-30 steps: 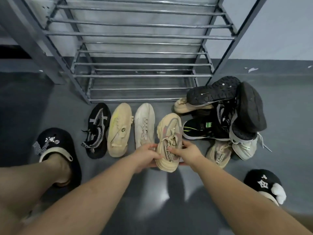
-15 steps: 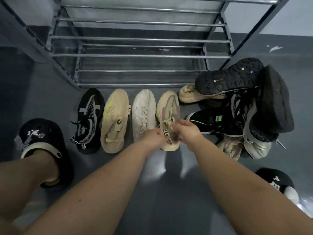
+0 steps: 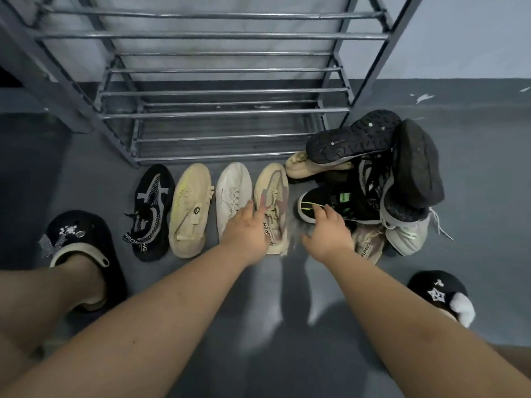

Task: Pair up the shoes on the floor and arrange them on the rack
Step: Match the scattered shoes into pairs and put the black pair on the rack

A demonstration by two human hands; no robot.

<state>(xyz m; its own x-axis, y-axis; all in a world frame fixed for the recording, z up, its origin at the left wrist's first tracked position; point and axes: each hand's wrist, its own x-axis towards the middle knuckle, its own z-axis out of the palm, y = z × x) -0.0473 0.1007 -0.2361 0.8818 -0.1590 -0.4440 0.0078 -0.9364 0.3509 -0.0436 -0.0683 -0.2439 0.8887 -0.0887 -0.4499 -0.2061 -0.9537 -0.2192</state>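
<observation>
Several single shoes stand in a row on the grey floor before the metal rack (image 3: 218,113): a black knit shoe (image 3: 152,208), a beige strap shoe (image 3: 191,208), a white lace shoe (image 3: 232,193) and a beige-and-pink sneaker (image 3: 273,196). My left hand (image 3: 244,228) lies open over the white shoe and the sneaker's left edge. My right hand (image 3: 327,231) hovers open just right of that sneaker, fingers toward a black shoe with green accents (image 3: 339,205). Neither hand holds anything.
A jumbled pile of shoes (image 3: 382,179) lies right of the rack, with black soles turned up and a beige shoe (image 3: 367,242) at its front. My feet in black clogs (image 3: 86,248) (image 3: 439,294) stand at both sides. The rack's shelves hold no shoes.
Both hands have let go of the beige-and-pink sneaker, which now stands in the row next to the white shoe. My right hand has moved right toward the pile.
</observation>
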